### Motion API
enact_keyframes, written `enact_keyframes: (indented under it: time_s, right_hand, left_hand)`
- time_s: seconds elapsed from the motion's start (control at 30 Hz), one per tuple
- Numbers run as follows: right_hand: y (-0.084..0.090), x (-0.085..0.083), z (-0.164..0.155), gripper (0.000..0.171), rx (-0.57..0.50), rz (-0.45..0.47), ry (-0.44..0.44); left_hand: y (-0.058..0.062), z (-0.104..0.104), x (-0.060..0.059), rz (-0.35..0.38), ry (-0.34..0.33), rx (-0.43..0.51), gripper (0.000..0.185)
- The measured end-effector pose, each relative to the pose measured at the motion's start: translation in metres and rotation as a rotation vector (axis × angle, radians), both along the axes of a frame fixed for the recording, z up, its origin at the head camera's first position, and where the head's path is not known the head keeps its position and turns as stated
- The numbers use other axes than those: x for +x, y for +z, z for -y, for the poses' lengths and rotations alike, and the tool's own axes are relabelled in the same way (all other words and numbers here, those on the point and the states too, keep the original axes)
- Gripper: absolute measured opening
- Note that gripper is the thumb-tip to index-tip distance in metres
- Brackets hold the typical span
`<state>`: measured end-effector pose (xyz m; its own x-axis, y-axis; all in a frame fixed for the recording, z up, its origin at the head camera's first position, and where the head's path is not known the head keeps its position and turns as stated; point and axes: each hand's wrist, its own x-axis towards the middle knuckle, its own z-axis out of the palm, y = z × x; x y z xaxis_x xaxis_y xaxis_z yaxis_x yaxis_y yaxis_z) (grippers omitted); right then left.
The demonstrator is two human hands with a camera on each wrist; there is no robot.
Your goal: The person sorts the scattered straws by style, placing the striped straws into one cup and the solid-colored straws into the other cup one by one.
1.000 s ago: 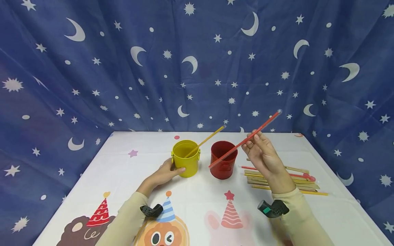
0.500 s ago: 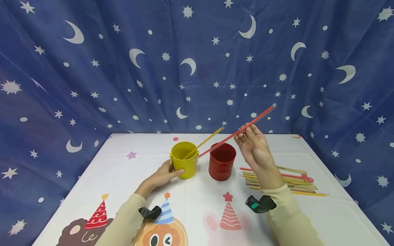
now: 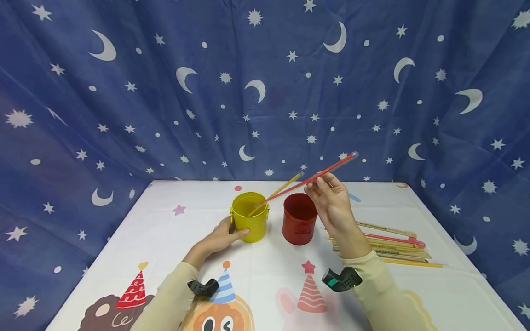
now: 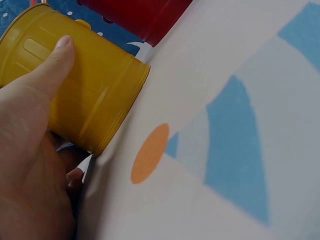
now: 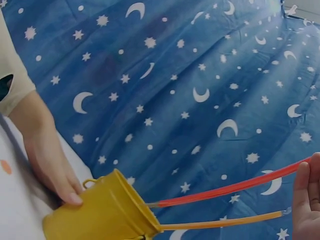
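Gripping the yellow bucket (image 3: 250, 223) near the middle of the tabletop (image 3: 165, 239), the left hand (image 3: 218, 237) wraps its side, thumb flat on the wall and fingers curled behind (the left wrist view shows the thumb pressed on the ribbed metal). Right hand (image 3: 332, 207) is raised above the red bucket (image 3: 299, 218), fingers pinched on a red straw (image 3: 308, 179). That straw slants down to the left, its lower end entering the yellow bucket's mouth, its upper end high toward the far edge. A yellow straw (image 3: 276, 191) already leans in the same bucket, just under the red one. Red bucket stands just beside the yellow one on its right. A loose pile of straws (image 3: 393, 243) lies near the right edge. Star-and-moon cloth (image 3: 165, 92) hangs behind the far edge.
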<state>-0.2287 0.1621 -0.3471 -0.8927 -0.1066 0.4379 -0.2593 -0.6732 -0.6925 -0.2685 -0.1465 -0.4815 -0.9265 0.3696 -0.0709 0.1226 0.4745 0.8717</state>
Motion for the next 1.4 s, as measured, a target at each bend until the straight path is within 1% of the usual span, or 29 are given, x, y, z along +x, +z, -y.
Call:
enact_keyframes:
  time_s: [0.1,0.2,0.37,0.47,0.6,0.73,0.87,1.07,1.2,1.4]
  right_hand:
    - [-0.003,0.000,0.004,0.027,0.051,0.023,-0.020]
    - [-0.006,-0.001,0.006,0.029,0.077,0.046,-0.025]
    - [-0.012,-0.004,0.009,0.030,0.096,0.071,-0.013]
    - [-0.015,-0.005,0.012,0.028,0.123,0.095,-0.021]
    - [-0.018,-0.006,0.016,0.027,0.146,0.130,-0.034]
    - [-0.018,-0.005,0.018,0.028,0.162,0.152,-0.030]
    - [-0.019,-0.006,0.018,0.027,0.213,0.179,-0.021]
    - [-0.022,-0.007,0.019,0.024,0.286,0.198,-0.004]
    - [-0.023,-0.005,0.021,0.020,0.340,0.209,-0.014]
    - [-0.023,-0.002,0.023,0.013,0.436,0.204,-0.033]
  left_hand:
    - [-0.001,0.001,0.000,-0.008,0.003,0.000,0.087]
    - [-0.001,0.001,0.000,-0.010,0.006,-0.004,0.087]
    - [0.001,0.000,0.001,-0.013,0.000,-0.005,0.085]
    - [0.001,-0.001,0.002,-0.014,-0.002,-0.002,0.084]
    - [0.001,0.000,0.001,-0.016,-0.005,-0.001,0.084]
    - [0.000,0.000,0.000,-0.015,-0.006,0.000,0.085]
    - [0.001,0.000,0.001,-0.007,-0.002,-0.001,0.085]
    - [0.002,0.001,0.002,-0.017,-0.009,-0.011,0.083]
    - [0.003,0.001,0.002,-0.018,-0.001,-0.010,0.083]
    - [0.003,0.000,0.002,-0.022,-0.009,-0.012,0.082]
